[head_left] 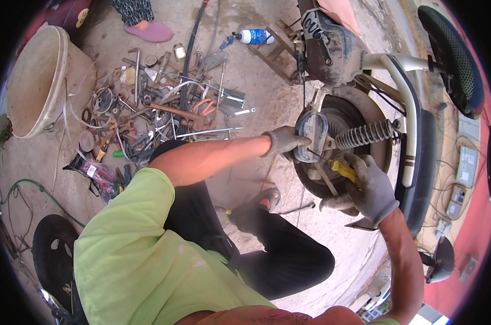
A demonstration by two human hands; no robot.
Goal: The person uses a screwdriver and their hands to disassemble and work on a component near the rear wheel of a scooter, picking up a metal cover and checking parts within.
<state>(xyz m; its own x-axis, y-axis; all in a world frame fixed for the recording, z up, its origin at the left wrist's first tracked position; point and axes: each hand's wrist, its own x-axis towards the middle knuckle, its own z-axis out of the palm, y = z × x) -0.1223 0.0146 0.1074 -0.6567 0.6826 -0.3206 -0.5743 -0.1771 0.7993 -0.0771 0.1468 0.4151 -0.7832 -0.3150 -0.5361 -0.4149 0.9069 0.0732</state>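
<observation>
My left hand (285, 141), in a grey glove, grips the left edge of an oval metal cover (312, 129) with a dark rim beside the wheel. My right hand (371, 184), gloved too, is closed around the yellow handle of a screwdriver (344, 170). Its thin shaft points up and left, to the lower end of the oval cover; the exact contact at the tip is too small to tell. Behind both hands is the scooter's rear wheel (376, 111), with a coil-spring shock absorber (366, 135) running to the right.
Scattered tools and metal parts (164, 103) cover the ground at left, near a large white bucket (37, 81). A blue-and-white bottle (256, 37) lies beyond. Another person's pink shoe (149, 31) shows at the top. A black scooter seat (452, 62) juts out at right.
</observation>
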